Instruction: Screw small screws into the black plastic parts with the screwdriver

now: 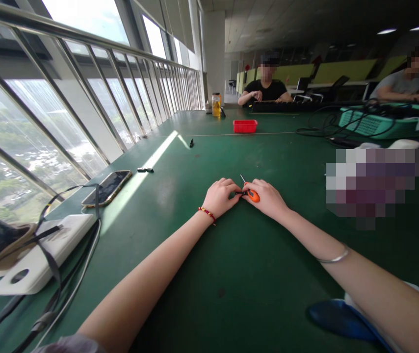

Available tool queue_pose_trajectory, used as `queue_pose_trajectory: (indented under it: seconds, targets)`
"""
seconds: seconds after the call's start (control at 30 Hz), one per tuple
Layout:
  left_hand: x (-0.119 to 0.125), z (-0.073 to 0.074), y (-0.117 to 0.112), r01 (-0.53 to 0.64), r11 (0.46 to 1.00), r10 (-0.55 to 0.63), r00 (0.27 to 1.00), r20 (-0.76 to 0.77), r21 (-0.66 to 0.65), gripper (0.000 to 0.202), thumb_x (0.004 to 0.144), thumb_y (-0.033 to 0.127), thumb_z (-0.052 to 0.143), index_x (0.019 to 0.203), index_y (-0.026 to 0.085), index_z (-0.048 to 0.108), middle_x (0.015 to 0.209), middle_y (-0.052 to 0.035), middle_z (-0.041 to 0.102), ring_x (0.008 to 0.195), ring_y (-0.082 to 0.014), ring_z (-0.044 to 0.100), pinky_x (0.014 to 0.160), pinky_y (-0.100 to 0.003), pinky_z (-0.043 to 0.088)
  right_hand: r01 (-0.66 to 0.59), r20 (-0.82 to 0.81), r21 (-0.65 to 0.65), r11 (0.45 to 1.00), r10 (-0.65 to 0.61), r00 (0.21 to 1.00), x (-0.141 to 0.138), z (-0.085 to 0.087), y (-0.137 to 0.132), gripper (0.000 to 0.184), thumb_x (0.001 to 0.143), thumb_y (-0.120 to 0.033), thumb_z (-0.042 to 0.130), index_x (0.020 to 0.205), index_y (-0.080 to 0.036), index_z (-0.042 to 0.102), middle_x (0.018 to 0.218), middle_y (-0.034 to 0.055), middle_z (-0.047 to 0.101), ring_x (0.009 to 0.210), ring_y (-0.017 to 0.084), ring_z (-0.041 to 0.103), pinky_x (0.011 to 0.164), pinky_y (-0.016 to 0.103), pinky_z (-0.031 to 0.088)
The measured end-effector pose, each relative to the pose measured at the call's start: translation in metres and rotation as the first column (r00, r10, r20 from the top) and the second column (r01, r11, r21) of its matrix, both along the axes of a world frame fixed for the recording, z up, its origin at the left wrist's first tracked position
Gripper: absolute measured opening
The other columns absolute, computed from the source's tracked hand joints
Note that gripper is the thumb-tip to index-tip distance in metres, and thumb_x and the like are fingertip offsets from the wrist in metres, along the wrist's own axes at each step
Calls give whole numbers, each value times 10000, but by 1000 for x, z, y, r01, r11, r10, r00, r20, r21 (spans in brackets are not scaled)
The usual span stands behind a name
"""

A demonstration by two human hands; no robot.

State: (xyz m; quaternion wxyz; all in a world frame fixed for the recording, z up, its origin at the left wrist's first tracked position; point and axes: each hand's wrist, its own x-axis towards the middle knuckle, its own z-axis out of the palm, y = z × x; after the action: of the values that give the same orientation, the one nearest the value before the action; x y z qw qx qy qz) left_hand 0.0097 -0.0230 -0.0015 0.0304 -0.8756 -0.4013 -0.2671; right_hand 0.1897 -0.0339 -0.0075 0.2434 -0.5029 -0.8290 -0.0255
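Observation:
Over the middle of the green table (180, 235), my two hands meet fingertip to fingertip. My right hand (268, 197) is closed around a screwdriver (253, 196) with an orange and black handle; its thin metal shaft points up and away to the left. A small black part (239, 193) sits between the hands, pinched by the fingers of my left hand (221, 195). The right fingertips are close to that part, and whether they touch it I cannot tell. Two more small black pieces, one nearer (145, 170) and one farther (191, 142), lie to the left.
Left are a phone (108, 189), a white power strip (58, 245) and cables. Farther back stand a red tray (245, 127) and a jar of yellow liquid (216, 105). A teal basket (369, 125) with cables is right; a blue object (338, 318) lies under my right forearm. Two people sit opposite.

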Motion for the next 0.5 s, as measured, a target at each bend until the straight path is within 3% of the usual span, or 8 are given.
queue_pose_trajectory:
  seconds: [0.23, 0.37, 0.5]
  targets:
    - [2, 5, -5, -22, 1000, 21, 993, 113, 8, 122, 775, 246, 572, 819, 197, 675, 906, -27, 655, 842, -167, 561, 788, -305, 458, 59, -39, -2, 998, -59, 998, 1, -1, 1, 97, 794, -277, 566, 869, -222, 593, 858, 47, 597, 838, 214, 539, 717, 313, 412]
    - [2, 6, -6, 29, 999, -27, 996, 83, -14, 99, 745, 250, 595, 768, 202, 678, 950, -16, 666, 877, -175, 568, 807, -315, 459, 67, -168, -58, 996, -76, 983, 5, 1, 4, 150, 732, -191, 535, 874, -230, 568, 903, 26, 610, 846, 193, 559, 712, 290, 411]
    - [2, 3, -5, 47, 996, -44, 998, 34, -82, 116, 749, 257, 597, 787, 219, 700, 990, -6, 675, 918, -181, 577, 838, -321, 463, 147, -200, -95, 985, -163, 966, 13, 1, 8, 149, 727, -218, 522, 868, -237, 568, 917, 21, 607, 808, 189, 558, 653, 281, 401]
